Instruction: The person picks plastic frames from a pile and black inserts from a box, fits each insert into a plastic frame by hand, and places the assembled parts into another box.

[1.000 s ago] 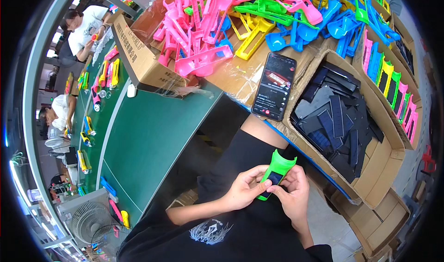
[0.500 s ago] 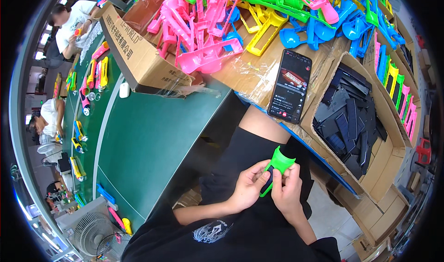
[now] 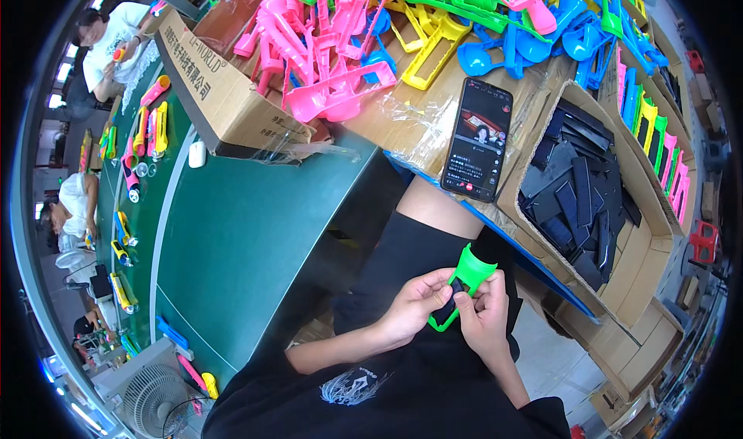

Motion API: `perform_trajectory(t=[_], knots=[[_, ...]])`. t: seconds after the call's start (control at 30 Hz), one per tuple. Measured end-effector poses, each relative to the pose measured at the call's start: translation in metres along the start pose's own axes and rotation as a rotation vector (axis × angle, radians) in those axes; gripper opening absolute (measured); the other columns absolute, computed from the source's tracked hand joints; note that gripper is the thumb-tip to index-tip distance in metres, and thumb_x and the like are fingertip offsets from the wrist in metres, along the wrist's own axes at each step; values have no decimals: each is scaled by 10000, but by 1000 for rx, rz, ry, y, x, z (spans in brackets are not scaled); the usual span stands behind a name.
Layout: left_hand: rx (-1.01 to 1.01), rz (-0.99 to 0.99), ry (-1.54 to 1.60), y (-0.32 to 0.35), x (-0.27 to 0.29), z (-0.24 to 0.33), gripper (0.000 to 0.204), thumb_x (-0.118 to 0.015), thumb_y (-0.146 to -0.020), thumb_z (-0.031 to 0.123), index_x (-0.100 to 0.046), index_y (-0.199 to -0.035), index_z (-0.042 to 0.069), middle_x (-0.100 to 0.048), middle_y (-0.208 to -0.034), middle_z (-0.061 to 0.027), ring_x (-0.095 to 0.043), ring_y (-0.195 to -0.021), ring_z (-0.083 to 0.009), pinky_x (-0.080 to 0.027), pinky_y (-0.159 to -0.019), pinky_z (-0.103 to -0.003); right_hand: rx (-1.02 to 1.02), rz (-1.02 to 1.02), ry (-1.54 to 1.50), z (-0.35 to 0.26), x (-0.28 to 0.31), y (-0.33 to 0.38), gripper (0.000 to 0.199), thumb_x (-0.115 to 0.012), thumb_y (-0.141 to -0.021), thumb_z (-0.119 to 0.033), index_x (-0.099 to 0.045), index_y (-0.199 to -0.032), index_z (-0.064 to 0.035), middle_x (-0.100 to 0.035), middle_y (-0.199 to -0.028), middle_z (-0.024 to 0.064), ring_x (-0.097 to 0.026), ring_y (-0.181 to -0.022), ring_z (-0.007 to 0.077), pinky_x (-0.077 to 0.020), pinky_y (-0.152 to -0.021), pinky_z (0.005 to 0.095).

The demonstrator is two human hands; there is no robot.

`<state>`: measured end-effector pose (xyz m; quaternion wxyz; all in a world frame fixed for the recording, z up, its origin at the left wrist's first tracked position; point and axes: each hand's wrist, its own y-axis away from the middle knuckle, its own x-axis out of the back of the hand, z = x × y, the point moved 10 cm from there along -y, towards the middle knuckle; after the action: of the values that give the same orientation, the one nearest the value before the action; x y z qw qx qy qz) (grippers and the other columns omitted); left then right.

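Over my lap I hold a bright green plastic shell (image 3: 474,270), flared at its top and with a long open frame below. A small dark flat panel (image 3: 447,306) sits in the frame's opening; whether it is fully seated I cannot tell. My left hand (image 3: 414,307) grips the frame's left side, thumb against the panel. On the other side my right hand (image 3: 485,319) pinches the shell's right edge, its thumb bent over the frame near the panel. Fingers partly cover both pieces.
A carton of dark panels (image 3: 580,191) stands at my right. Ahead, a phone (image 3: 477,141) lies on cardboard, before a heap of pink, green, yellow and blue shells (image 3: 340,90). The green table (image 3: 240,214) extends left, with a fan (image 3: 155,392) and people beyond.
My right thumb has shifted down and off the shell's middle, so more of the frame and dark panel shows. The whole view has moved slightly. Both hands keep their hold.
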<state>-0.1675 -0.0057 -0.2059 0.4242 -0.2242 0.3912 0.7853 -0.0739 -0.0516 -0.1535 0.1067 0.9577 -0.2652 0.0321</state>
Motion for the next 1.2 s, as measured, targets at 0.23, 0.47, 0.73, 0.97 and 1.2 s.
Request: perform_trajectory(t=[0.23, 0.47, 0.73, 0.97, 1.2], knots=[[-189, 163, -70, 6, 3, -1, 327, -549, -1023, 20, -546, -1345, -40, -667, -1202, -74, -613, -1095, -94, -479, -961, -250, -82, 135, 130, -1, -2, 6, 225, -586, -986, -26, -429, -1127, 50, -685, -947, 167, -699, -800, 159, -558, -673, 276], [-252, 179, -418, 15, 1, 14, 315, -586, -1011, 32, -535, -1309, -57, -661, -1182, -93, -613, -1121, -136, -470, -1004, -291, -33, 44, 59, 12, 5, 3, 264, -524, -1011, -67, -434, -1238, 33, -669, -979, 174, -684, -906, 224, -510, -779, 327], [-263, 60, -68, -3, -7, 39, 347, -623, -996, 52, -475, -1304, -11, -640, -1176, -70, -616, -1092, -108, -487, -965, -281, -123, -213, 49, 21, -2, 5, 186, -799, -834, -67, -654, -927, 1, -683, -866, 60, -653, -741, 95, -525, -621, 238], [-143, 44, -209, -5, 3, 28, 348, -699, -938, 30, -520, -1235, 4, -666, -1116, -54, -645, -1013, -102, -505, -930, -277, -76, -92, 224, 17, 4, 13, 209, -831, -790, -64, -633, -818, -3, -652, -762, 51, -625, -635, 81, -493, -565, 219], [-178, 29, -225, -9, -9, 31, 371, -724, -910, 10, -535, -1228, -1, -684, -1088, -66, -653, -1010, -104, -522, -917, -288, 0, -16, 195, 6, 21, 14, 238, -850, -774, -89, -633, -822, -5, -649, -756, 56, -619, -622, 104, -488, -566, 233]])
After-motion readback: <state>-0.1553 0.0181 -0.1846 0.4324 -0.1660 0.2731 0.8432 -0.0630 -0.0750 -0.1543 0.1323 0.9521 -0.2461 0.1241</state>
